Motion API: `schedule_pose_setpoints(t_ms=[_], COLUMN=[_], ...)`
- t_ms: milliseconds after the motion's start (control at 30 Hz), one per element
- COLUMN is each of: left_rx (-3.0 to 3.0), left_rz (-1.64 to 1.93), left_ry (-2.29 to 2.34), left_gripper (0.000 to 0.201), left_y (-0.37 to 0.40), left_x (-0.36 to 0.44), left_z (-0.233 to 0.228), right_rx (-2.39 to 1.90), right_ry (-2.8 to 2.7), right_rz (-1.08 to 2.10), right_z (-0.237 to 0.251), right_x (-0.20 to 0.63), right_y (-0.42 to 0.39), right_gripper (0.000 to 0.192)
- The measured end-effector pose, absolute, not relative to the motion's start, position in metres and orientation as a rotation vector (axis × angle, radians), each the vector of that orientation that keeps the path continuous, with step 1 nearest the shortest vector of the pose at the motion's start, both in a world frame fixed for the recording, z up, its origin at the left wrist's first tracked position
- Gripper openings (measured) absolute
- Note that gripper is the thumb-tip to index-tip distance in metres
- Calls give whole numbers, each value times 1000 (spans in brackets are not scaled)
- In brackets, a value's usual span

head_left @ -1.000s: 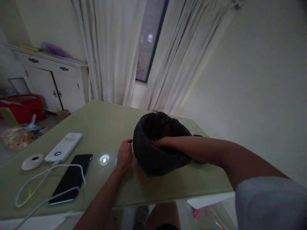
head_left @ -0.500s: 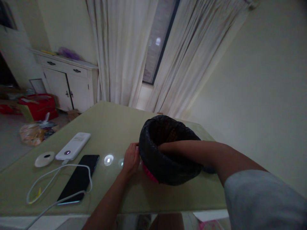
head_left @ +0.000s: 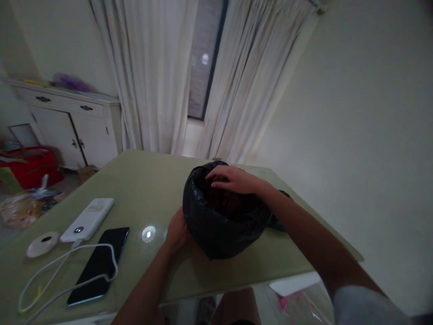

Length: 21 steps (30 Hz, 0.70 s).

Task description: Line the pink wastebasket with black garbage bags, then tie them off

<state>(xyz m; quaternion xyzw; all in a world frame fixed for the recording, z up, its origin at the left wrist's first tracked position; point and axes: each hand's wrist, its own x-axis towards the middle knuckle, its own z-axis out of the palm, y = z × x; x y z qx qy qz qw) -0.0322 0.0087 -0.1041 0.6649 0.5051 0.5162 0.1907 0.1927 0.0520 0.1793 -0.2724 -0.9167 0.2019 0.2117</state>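
You have both hands on one black plastic bag [head_left: 219, 225], which sits bunched and open-mouthed near the middle of the pale green tabletop [head_left: 149, 180], close to your edge. Your left hand [head_left: 176, 231] presses against the bag's lower left side with fingers loosely curved; whether it pinches the plastic cannot be told. Your right hand [head_left: 233, 178] lies across the bag's far rim, fingers spread and flat, tips over the opening, not closed around anything. To your left on the tabletop lie four things: one dark phone [head_left: 98, 266] face up, one white power bank [head_left: 88, 220] just beyond it, one small white round disc [head_left: 42, 244] beside the power bank, and one white cable [head_left: 64, 271] looping over the phone. Beyond the tabletop hang two pale curtains [head_left: 149, 76] with a dark window gap between them. One white cabinet [head_left: 74, 126] stands at the far left wall, with one red box [head_left: 30, 164] on the floor beside it.
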Motion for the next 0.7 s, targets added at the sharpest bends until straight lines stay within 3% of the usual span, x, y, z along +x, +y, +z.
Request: schedule_pose_setpoints(t_ms=[100,200,300,400,700], left_rx=[1920,1955,1997,2028,2017], left_rz=[1351,1239,1158,1153,1189], left_ry=[1469,1540,1600,1582,1591], left_gripper=[39,34,28,27,23], left_y=[11,13,16,16,8], left_x=[-33,-37,-41,-47,-55], left_z=[-116,-126,-133,-136,-125], right_rx=[-879,-1057,-1309,-1452,-1481], right_ry=[-1738,-1114,-1251,-1400,-1588], right_rz=[350,96,332,502,519], right_z=[160,82,-12,-71,-81], right_x=[259,312,321,307,306], right_y=[36,11,-7,-15,-17], right_gripper=[37,45,40,36,22])
